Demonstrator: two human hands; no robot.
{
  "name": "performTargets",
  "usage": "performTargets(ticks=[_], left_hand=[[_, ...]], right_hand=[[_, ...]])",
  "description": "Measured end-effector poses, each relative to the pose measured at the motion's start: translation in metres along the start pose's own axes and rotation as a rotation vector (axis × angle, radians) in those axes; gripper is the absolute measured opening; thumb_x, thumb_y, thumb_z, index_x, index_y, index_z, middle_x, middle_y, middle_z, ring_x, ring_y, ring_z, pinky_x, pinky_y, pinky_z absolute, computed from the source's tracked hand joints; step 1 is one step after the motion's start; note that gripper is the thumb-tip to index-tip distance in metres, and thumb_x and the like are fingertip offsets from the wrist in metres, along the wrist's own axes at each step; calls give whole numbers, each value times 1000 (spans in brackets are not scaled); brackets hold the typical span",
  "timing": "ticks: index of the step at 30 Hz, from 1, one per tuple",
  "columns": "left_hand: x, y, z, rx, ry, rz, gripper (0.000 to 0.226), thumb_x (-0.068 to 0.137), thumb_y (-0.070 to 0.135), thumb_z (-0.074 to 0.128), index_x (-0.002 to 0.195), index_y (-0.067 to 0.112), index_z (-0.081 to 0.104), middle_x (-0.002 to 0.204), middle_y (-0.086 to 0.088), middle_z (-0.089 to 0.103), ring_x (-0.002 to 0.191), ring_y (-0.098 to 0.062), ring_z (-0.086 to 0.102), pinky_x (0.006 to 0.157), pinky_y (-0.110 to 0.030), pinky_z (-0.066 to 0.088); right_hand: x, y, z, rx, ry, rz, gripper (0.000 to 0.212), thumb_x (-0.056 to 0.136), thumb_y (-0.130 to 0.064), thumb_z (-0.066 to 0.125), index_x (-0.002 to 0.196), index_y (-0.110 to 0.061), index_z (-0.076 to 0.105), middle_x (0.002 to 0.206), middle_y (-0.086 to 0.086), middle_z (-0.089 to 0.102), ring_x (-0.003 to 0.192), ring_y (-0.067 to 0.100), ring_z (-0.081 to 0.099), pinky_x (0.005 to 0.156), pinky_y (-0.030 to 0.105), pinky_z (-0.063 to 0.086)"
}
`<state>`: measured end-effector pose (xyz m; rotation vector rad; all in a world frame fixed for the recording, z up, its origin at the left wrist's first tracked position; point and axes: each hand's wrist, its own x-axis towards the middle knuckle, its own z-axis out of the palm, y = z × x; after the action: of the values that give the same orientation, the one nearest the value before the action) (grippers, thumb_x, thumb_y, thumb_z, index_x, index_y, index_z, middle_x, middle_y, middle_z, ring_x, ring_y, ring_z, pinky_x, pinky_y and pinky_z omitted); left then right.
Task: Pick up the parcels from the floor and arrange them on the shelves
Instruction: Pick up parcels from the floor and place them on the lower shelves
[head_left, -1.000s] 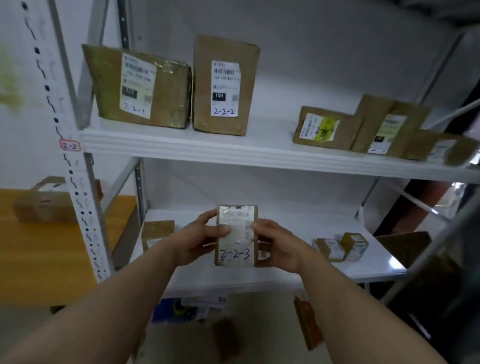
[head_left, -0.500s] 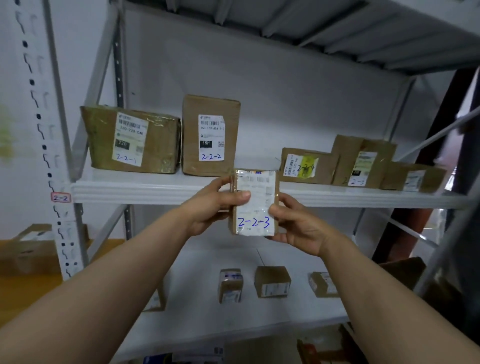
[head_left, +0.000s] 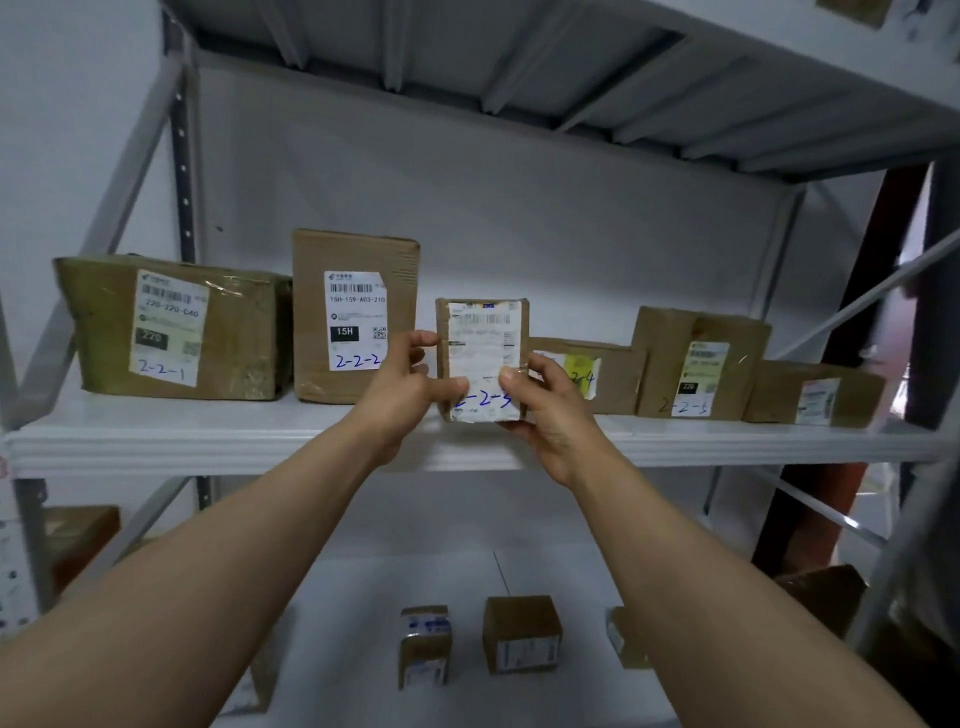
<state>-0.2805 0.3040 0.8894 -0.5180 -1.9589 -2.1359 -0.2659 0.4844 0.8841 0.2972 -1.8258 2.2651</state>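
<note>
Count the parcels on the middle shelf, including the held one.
6: parcels 2-2-1, 2-2-2 at left, held 2-2-3, then 2-2-4, 2-2-5, rightmost parcel. Others may hide behind.

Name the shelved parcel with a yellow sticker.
The low parcel directly right of the held parcel; no other label shows yellow.

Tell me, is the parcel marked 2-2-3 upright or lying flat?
Upright: the parcel has its long side vertical, label facing out, between left hand and right hand.
</note>
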Motion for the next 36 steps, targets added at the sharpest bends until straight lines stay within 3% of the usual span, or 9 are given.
performTargets(ticks=[4,8,10,12,14,19,22,30,36], left_hand=[[19,-19,18,196,34,18,80,77,-14,66,141,30,46,111,-6,58,100,-20,63,77,-30,60],[32,-42,29,358,97,-55,77,80,-13,60,146,18,37,111,-10,60,101,-24,64,87,-40,57],[40,-51,30,412,186,-90,56,82,-8,63,130,12,43,113,-14,60,102,-27,62,92,-44,53],[46,-56,30,533,292,-70,29,80,-5,62,97,16,49,94,-6,59,95,-29,61,80,-38,51],[50,-58,31,668,349,-39,24,81,-1,59,78,19,47,83,1,57,91,-28,61,68,-29,40],[60,-59,35,784,373,-75,12,86,1,51,91,11,57,104,-11,66,97,-30,61,72,-28,40],[62,-62,34,824,361,-80,23,85,-1,49,102,6,62,107,-13,67,99,-31,61,74,-31,44],[57,-67,30,924,301,-49,24,87,1,50,106,8,64,113,-14,65,102,-31,60,78,-30,45],[21,-73,28,827,285,274,16,91,4,54,100,9,65,109,-10,63,96,-25,59,76,-28,42]], right_hand=[[31,14,-13,-280,81,-26,25,94,-10,64,116,-22,64,107,11,72,78,14,73,60,26,59],[57,34,-21,-605,225,-85,29,89,-14,66,117,-22,61,93,1,71,89,19,70,87,37,57],[66,42,-23,-617,266,-102,23,88,-15,68,106,-23,56,88,-1,68,88,20,68,81,34,55],[73,50,-23,-660,276,-138,21,88,-19,70,88,-26,50,81,-5,64,81,18,66,70,29,51],[80,56,-23,-714,281,-167,26,87,-24,71,79,-25,46,77,-8,62,73,11,60,60,23,42],[93,60,-15,-807,325,-163,23,88,-27,69,78,-22,48,77,-12,58,73,14,55,57,25,36],[99,62,-11,-870,349,-121,22,89,-33,65,79,-23,48,84,-9,60,82,20,58,68,30,40],[105,70,-5,-1000,449,-80,20,93,-41,60,94,-24,52,84,-10,55,78,20,52,68,32,38],[79,72,-5,-873,480,-266,21,92,-37,61,84,-23,48,72,-12,55,69,15,53,54,28,34]])
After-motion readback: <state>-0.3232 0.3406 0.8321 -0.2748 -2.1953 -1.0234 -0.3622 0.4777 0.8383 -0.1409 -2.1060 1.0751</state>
